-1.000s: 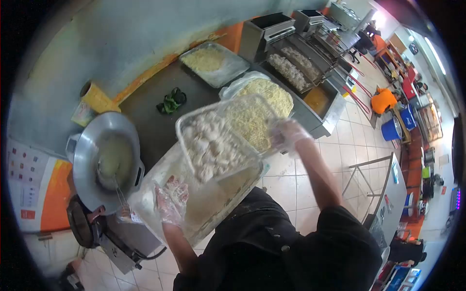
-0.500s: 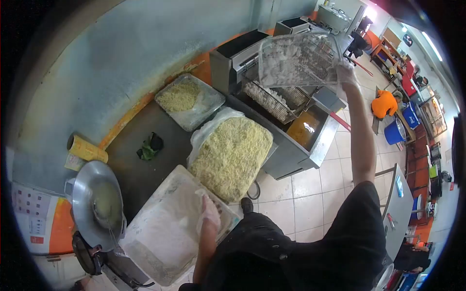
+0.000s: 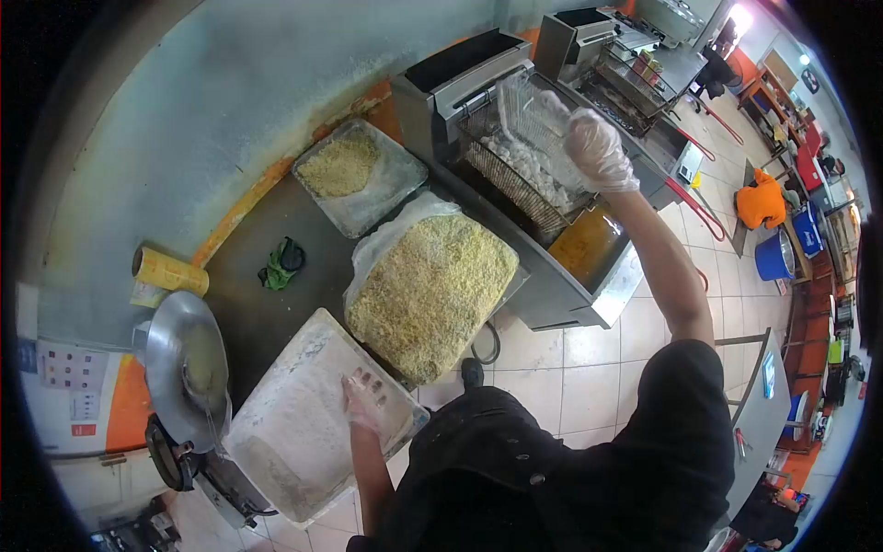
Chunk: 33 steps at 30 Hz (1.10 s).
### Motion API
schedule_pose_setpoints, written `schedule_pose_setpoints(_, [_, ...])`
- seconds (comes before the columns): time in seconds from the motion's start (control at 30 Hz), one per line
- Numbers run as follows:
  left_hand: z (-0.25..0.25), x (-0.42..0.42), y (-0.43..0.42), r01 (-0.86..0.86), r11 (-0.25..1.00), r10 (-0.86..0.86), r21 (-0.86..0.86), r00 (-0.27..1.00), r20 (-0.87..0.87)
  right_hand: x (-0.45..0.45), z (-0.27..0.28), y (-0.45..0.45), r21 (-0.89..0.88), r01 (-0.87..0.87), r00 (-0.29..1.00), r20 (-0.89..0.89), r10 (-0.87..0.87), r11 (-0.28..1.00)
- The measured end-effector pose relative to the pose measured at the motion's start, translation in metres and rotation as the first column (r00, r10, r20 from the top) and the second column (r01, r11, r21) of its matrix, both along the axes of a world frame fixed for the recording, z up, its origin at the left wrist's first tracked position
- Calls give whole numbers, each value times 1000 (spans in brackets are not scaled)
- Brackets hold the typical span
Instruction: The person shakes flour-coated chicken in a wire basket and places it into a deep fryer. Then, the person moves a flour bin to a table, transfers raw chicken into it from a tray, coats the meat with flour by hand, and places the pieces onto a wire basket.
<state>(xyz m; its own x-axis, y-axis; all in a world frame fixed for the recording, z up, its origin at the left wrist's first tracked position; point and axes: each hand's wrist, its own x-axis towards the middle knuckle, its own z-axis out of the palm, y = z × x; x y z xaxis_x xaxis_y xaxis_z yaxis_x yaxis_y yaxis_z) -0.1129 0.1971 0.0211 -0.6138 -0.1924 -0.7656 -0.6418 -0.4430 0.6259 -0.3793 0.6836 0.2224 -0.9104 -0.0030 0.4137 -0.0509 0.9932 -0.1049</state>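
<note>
My right hand, in a clear plastic glove, is closed on the edge of a rectangular mesh tray, which is steeply tilted over a fryer basket. White flour-coated pieces lie in that basket; their kind is not clear. The basket sits above the deep fryer's yellow-brown oil. My left hand, also gloved, rests with fingers spread in a tub of white flour. Beside it stands a bin heaped with yellowish crumbly coating.
Behind the bin is a metal tray with more crumbs. A wok holding a strainer stands left, near a yellow roll and green cloth. A second fryer basket lies farther off. A person in orange crouches at right.
My right hand has lowered the mesh tray and tipped it from nearly level to steep over the fryer basket, where more white pieces now show. My left hand has shifted slightly left in the flour tub.
</note>
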Motion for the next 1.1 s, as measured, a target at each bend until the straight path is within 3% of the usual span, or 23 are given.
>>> schedule_pose_setpoints(0.03, [0,-1,-5,-18,1000,18,16,1000,1,2,10,-4,-20,53,998,34,-53,998])
schedule_pose_setpoints(0.07, [1,0,-8,-22,1000,22,22,1000,-12,8,-4,7,55,-192,971,-136,198,980])
schedule_pose_setpoints(0.1, [2,2,-12,-24,999,25,27,999,-25,13,-2,1,110,-199,966,-144,214,974])
schedule_pose_setpoints(0.17, [7,0,-23,-8,1000,8,2,997,-70,22,6,-18,214,-200,956,-170,238,956])
schedule_pose_setpoints(0.23, [14,10,-30,-7,999,3,-34,994,-109,43,22,-32,205,-139,976,-135,169,969])
schedule_pose_setpoints(0.3, [8,24,-45,-31,999,28,-26,994,-103,54,28,-36,315,-107,987,-80,138,943])
schedule_pose_setpoints(0.37, [8,33,-68,-57,998,52,-34,992,-119,47,18,-12,446,-55,983,-134,127,893])
schedule_pose_setpoints(0.4, [8,41,-76,-76,996,71,-35,989,-128,48,16,1,242,-97,951,-264,162,965])
schedule_pose_setpoints(0.43, [7,54,-84,-103,994,98,-38,987,-131,54,27,1,346,-24,937,-319,141,938])
schedule_pose_setpoints(0.47, [4,65,-92,-124,992,121,-11,981,-153,55,33,12,301,158,952,-300,-64,941])
schedule_pose_setpoints(0.5, [1,74,-103,-154,988,152,5,974,-170,54,30,32,449,311,916,-377,-138,838])
schedule_pose_setpoints(0.53, [1,86,-119,-192,981,191,14,964,-187,58,34,37,382,337,909,-369,-192,861])
schedule_pose_setpoints(0.6, [4,106,-139,-279,960,271,-33,950,-158,82,60,23,82,315,904,-330,-273,946])
schedule_pose_setpoints(0.67, [8,130,-161,-356,934,348,-28,925,-150,113,74,-22,-203,201,925,-283,-254,958])
schedule_pose_setpoints(0.73, [9,146,-181,-411,911,403,-33,905,-134,137,58,-77,-557,-44,958,-260,-124,830])
schedule_pose_setpoints(0.8, [6,155,-193,-448,893,442,-45,891,-103,145,5,-97,-819,-302,948,-312,63,488])
schedule_pose_setpoints(0.83, [4,159,-196,-452,891,445,-51,889,-108,189,26,-176,-878,29,999,4,-54,478])
schedule_pose_setpoints(0.87, [2,161,-198,-451,891,443,-58,889,-116,185,-11,-167,-740,16,989,112,99,673])
schedule_pose_setpoints(0.93, [1,162,-197,-441,896,434,-47,894,-113,210,-51,-248,-880,74,966,180,186,469])
schedule_pose_setpoints(0.97, [2,158,-195,-430,902,425,-29,899,-103,224,-63,-274,-805,65,899,304,315,590])
schedule_pose_setpoints(1.0, [2,151,-192,-411,912,408,-8,908,-97,234,-85,-311,-859,210,881,373,290,467])
schedule_pose_setpoints(1.03, [-1,146,-192,-384,923,385,29,917,-107,236,-159,-314,-983,-10,852,87,516,181])
schedule_pose_setpoints(1.1, [-12,138,-190,-305,946,318,105,939,-129,250,-158,-367,-864,48,798,335,500,502])
